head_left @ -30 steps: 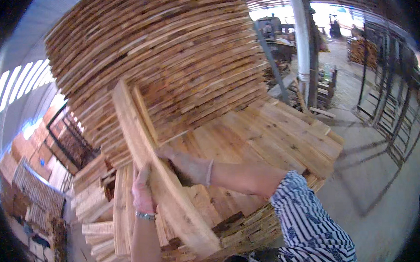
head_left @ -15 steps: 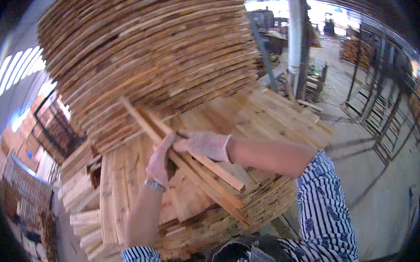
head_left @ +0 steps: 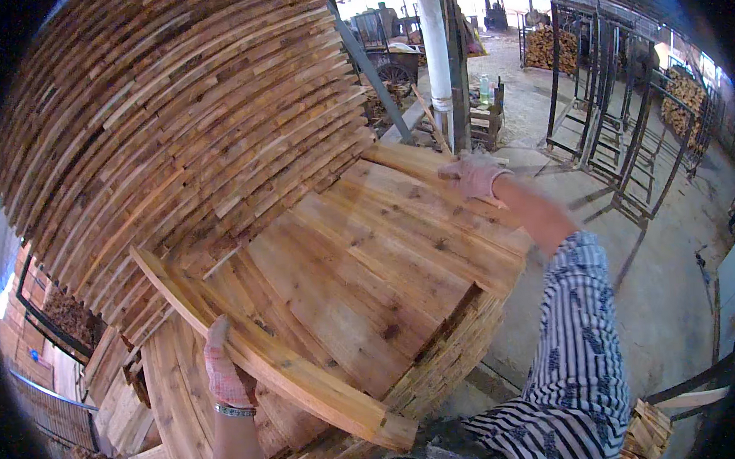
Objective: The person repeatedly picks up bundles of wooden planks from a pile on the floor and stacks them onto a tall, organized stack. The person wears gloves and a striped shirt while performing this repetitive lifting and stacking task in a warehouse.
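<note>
My left hand (head_left: 227, 371), in a pale pinkish work glove, grips a long wooden board (head_left: 309, 380) at its left side. The board slants from the big stack down to my body, above the layered boards (head_left: 369, 263). How many pieces are in that grip I cannot tell. My right hand (head_left: 477, 176), gloved too, is stretched out to the far right edge of the layered boards. It is at an outer board (head_left: 418, 162) there; motion blurs its fingers, so whether it holds that board is unclear.
A tall stack of boards (head_left: 187, 114) rises behind the layered boards. A white post (head_left: 435, 51) stands past their far right corner. Black metal frames (head_left: 602, 109) stand on the concrete floor (head_left: 629, 299) at right. More lumber (head_left: 120, 417) lies at left.
My hands were together on narrow wooden strips over the middle. Now my right hand is away at the far right edge, while my left is lower left with a board. The view has swung right.
</note>
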The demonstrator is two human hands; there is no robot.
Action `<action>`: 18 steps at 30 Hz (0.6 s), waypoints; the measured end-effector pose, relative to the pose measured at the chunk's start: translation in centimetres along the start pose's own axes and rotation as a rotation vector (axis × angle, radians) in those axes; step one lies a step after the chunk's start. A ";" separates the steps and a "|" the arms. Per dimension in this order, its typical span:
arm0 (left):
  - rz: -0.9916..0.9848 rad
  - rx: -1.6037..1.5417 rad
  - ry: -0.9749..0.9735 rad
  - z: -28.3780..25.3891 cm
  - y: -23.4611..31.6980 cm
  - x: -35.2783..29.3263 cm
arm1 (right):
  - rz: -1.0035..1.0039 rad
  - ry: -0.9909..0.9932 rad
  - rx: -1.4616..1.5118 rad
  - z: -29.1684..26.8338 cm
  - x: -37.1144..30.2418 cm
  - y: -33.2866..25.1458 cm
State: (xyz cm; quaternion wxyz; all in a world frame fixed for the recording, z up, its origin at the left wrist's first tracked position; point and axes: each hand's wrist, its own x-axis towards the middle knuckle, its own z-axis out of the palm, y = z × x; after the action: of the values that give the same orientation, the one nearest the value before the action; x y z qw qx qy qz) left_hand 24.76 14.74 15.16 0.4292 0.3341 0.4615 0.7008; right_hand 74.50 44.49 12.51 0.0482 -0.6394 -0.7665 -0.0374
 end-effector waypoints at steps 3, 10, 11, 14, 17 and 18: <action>-0.025 0.085 0.060 -0.2 0.8 -0.1 | -0.061 0.149 0.034 3.2 0.6 -1.4; 0.014 -0.037 0.042 -1.0 1.1 -0.6 | -0.035 0.003 0.095 -1.7 -2.9 -4.8; -0.009 -0.044 0.037 -1.0 0.8 -0.6 | -0.014 -0.068 0.088 -2.1 -3.0 -4.9; -0.038 -0.039 0.071 -0.2 0.3 0.1 | 0.026 -0.101 0.087 -0.3 -1.5 -4.3; -0.042 -0.073 0.096 2.2 0.4 -0.4 | -0.006 -0.200 0.098 -1.4 -1.0 -3.8; -0.035 -0.088 0.106 2.4 0.4 -0.7 | -0.005 -0.182 0.095 -0.7 -0.9 -3.3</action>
State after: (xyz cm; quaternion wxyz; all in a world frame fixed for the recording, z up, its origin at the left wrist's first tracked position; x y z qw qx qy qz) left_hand 27.06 14.89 16.33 0.4308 0.2693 0.4580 0.7295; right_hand 71.46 42.90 13.06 0.0086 -0.6350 -0.7703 0.0571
